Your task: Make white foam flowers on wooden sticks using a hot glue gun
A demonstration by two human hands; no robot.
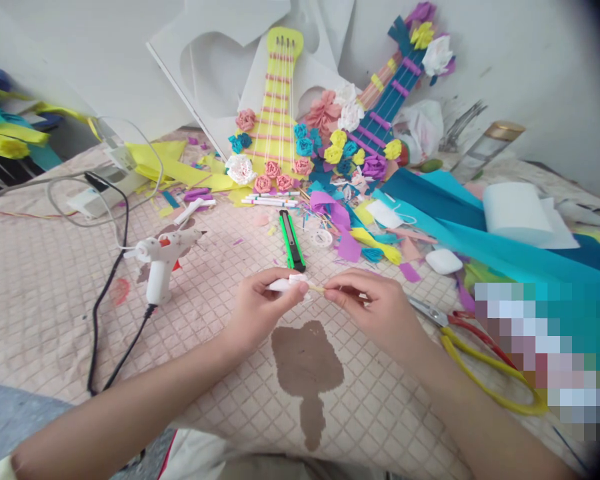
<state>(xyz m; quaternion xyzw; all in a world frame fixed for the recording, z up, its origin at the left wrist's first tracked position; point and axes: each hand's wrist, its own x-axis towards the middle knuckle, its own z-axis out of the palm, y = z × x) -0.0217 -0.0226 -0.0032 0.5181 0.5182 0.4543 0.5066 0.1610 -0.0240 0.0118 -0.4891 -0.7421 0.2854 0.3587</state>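
Note:
Near the middle of the table, my left hand (267,303) is closed on a small piece of white paper (280,285), pinched between thumb and fingers. A thin pale stick (316,289) runs from the white paper toward the right. My right hand (373,300) pinches the right end of that stick between thumb and forefinger. Just beyond the hands lies a green and black utility knife (292,241). A brown guitar-shaped mark (307,357) shows on the quilted cloth below the hands.
A white glue gun (161,267) with a black cord stands left. Yellow-handled scissors (480,380) lie right. Behind are a yellow paper guitar (279,113), a blue one (393,100), coloured scraps, white pens (270,200), a white roll (513,212) and a spray can (493,147).

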